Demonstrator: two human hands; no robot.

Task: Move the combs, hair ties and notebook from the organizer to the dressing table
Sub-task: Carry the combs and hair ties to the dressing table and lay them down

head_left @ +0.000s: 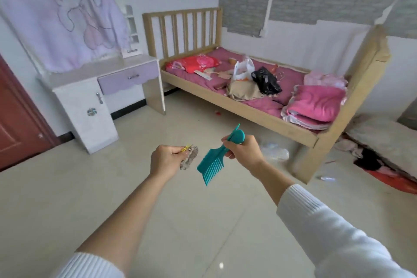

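My left hand (163,159) is closed around hair ties (189,157): a grey-beige scrunchie and thin yellow elastic bands. My right hand (244,150) grips teal combs (212,165): a wide-toothed comb hanging teeth-down and a thin tail comb whose pointed end sticks up past the fingers. Both hands are held out over the tiled floor. The white and lilac dressing table (94,70) stands at the far left against the wall, well ahead of my hands. No organizer or notebook is in view.
A pink cloth with a rabbit drawing (67,13) drapes over the dressing table's mirror. A wooden bed (248,106) with pink bedding and bags fills the right. A red door (15,124) is at the left edge. Litter (274,151) lies by the bed leg.
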